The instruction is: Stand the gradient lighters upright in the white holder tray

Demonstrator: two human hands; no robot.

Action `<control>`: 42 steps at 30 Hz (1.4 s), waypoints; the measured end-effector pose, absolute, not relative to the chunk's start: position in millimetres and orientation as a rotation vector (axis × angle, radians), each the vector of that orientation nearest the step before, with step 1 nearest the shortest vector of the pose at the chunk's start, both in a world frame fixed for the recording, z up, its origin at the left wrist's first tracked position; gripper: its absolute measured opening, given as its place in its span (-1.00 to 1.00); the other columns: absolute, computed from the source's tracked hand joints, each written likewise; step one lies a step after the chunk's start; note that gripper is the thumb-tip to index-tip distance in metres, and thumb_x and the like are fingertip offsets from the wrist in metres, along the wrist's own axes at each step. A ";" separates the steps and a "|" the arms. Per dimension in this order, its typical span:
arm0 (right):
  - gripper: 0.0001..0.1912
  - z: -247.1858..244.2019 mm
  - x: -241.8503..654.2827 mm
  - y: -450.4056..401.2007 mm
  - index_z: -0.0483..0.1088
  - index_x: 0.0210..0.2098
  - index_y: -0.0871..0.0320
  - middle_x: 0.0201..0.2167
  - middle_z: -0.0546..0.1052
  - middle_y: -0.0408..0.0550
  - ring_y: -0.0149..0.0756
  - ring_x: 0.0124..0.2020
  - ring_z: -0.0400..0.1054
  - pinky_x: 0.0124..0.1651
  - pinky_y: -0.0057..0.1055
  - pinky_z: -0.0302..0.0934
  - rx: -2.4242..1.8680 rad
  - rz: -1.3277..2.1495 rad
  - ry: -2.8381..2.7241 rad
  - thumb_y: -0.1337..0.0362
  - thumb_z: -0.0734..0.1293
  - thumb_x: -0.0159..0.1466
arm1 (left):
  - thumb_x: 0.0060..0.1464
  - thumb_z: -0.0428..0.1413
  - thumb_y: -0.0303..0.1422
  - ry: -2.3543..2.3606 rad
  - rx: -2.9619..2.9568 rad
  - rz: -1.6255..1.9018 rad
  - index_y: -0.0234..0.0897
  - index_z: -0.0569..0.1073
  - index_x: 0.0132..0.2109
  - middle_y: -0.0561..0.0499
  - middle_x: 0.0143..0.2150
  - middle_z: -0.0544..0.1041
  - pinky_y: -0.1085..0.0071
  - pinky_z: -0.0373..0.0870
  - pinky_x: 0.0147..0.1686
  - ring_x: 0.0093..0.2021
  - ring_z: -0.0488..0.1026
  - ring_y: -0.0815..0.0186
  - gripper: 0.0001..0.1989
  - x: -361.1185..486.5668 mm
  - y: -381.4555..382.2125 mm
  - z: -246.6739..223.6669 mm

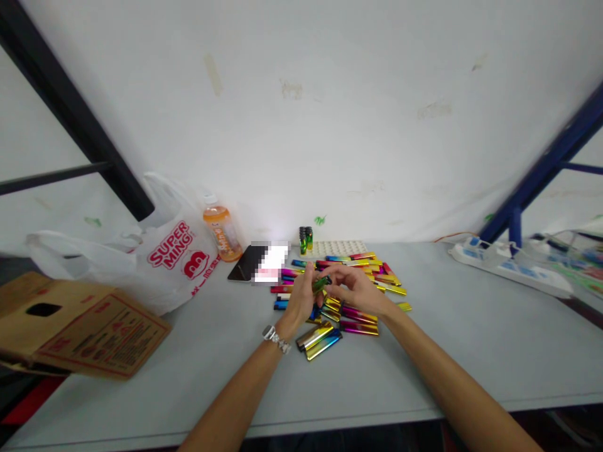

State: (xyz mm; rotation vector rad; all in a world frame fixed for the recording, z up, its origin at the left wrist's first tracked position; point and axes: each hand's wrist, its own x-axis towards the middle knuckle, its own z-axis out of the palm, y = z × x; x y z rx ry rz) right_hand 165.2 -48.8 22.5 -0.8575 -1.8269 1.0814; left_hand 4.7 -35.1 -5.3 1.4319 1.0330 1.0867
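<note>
Head view: we look down on a grey table (pixel 471 333) set against a white wall (pixel 358 125).
Left hand (pixel 301 300): we see it closed around a green lighter (pixel 322 284), a bracelet watch (pixel 276 339) on its wrist.
Right hand (pixel 355 290): its fingertips are at the green lighter, but we cannot tell whether they pinch or only touch.
Green lighter: we find it between the two hands, above the pile.
Pile: many shiny lighters (pixel 358 328) in gold, pink, red and blue lie loosely under and around the hands.
Behind the pile: we see small upright lighters (pixel 306 241) just beside a pale holed tray (pixel 340 249).
Left side: a tablet (pixel 244 263), its screen partly blurred out, an orange drink bottle (pixel 222 232), a white plastic bag (pixel 176 263) and a cardboard box (pixel 98 333).
Right side: we see a white power strip (pixel 509 267) near a blue post (pixel 541 169).
</note>
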 end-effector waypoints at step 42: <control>-0.74 27.7 136.3 87.0 0.44 -0.17 0.14 -0.31 0.59 -0.01 -0.24 -0.29 0.42 -0.29 -0.42 0.12 -1.552 0.097 -2.086 0.08 0.32 0.32 | 0.28 -0.09 -0.06 1.315 1.612 1.424 -0.24 0.42 -0.37 0.04 -0.43 0.50 0.39 0.32 -0.33 -0.39 0.43 0.31 -0.58 -17.4 -15.2 -11.0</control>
